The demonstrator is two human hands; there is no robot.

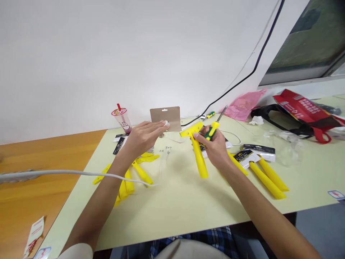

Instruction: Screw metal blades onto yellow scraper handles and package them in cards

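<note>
My right hand (215, 144) is closed around a screwdriver (211, 132) with a yellow and green handle, its shaft slanting up to the right. The same hand pinches a yellow scraper (198, 154), its wide head up and its handle hanging down. My left hand (145, 135) reaches over the table with its fingers together; a small white bit shows at the fingertips, too small to name. Just behind these fingers stands a brown cardboard card (168, 117) with a hanging hole; whether they touch it I cannot tell. Several tiny screws (165, 149) lie below.
Yellow scraper parts (141, 172) lie under my left forearm, and packaged scrapers (265, 180) at the right. A drink cup (122, 120) stands at the back left. A red bag (304, 109) and pink plastic (245, 104) lie back right. A white cable (81, 173) crosses the left.
</note>
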